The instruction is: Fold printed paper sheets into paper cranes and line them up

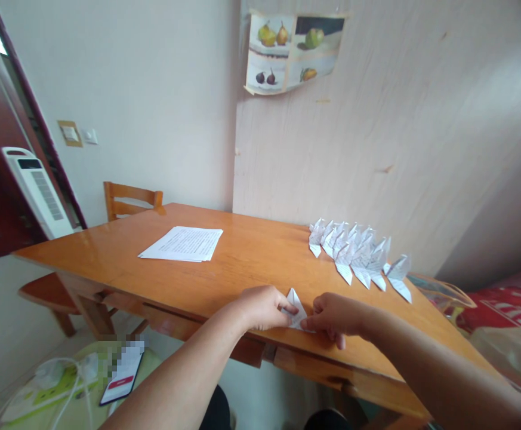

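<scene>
Paper (295, 309), folded to a point, lay at the table's (251, 254) near edge, pinched between the fingers of the left hand (267, 307) and the right hand (332, 316). Folded pieces (361, 254) stood toward the right.

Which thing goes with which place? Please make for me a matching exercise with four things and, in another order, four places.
Things
1. printed sheets
2. pointed folded paper
3. fruit pictures
4. phone

Places
A. up on the wall
B. below the table's level, near a power strip
C. between the left hand and the right hand
D. flat on the left part of the table

Right pairs: 1-D, 2-C, 3-A, 4-B
</scene>
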Demonstrator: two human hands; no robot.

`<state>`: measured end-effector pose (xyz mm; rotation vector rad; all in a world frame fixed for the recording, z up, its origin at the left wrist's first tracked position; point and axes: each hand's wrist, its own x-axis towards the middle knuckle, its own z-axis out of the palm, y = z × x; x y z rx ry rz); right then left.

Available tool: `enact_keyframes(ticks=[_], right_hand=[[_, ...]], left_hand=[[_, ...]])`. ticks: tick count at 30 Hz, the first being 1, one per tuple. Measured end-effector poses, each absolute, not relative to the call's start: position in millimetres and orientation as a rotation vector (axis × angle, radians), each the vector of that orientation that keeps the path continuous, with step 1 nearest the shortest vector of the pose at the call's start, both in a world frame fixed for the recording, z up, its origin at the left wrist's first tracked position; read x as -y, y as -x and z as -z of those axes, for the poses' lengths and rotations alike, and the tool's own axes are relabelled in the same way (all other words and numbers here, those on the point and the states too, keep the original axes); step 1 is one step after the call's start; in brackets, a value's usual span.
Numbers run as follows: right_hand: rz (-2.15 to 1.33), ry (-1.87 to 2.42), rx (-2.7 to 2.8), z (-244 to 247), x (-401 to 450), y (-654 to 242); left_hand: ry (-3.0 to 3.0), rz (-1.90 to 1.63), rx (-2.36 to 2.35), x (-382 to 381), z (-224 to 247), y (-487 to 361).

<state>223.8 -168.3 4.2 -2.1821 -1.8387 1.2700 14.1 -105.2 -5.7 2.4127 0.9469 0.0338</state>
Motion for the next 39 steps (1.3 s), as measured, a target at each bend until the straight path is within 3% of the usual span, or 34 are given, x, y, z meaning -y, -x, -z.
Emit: enact_keyframes(ticks=[12,39], right_hand=[[-1.180,2.173,1.879,2.5,167.4,-221.4],[-1.109,2.094,1.911,11.4,170.4,-226.0]], left_hand=[[-2.330,-0.117,-1.116,117.5,10.7,-20.7],[-2.241,-0.271,-0.967,113.8,21.3,-2.9]])
